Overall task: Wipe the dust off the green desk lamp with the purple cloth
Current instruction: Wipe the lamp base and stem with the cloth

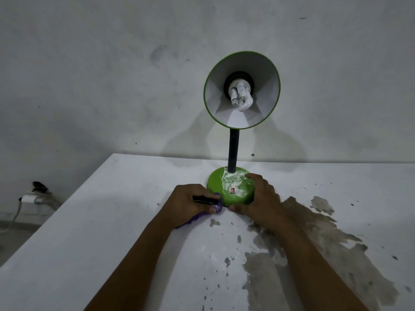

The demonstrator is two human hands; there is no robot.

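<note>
Bare, smudged grey walls back a white tabletop (112, 221) whose paint has flaked away in a large patch at lower right of the frame. At centre right, against the wall, stands the green desk lamp (231, 187), its black neck rising straight up from a round green base to a shade tilted toward the camera, with a white spiral bulb (241, 96) showing inside. White dust or powder lies thick over the top and right side of the base, around a small red label; the left side of the base looks cleaner.

The right hand (262, 198) cups the right edge of the base, fingers curled over its top and thumb lying along the table at its front, steadying it. The left hand (190, 200), just left of the base, grips the bunched purple cloth (216, 204) together with a thin black item, possibly the lamp's cord, though this cannot be told for certain. A fold of cloth pokes out at the fingertips, touching or nearly touching the base's lower left rim; more trails under the wrist.

The dusty patch lies up and to the right of the cloth, so the wiping stroke would likely have to run rightward across the base toward the steadying hand. Wiping appears barely begun, with shade and neck seemingly untouched.

At far left of the frame, below table level, a white wall socket (30, 198) with a plug and cable is visible.
</note>
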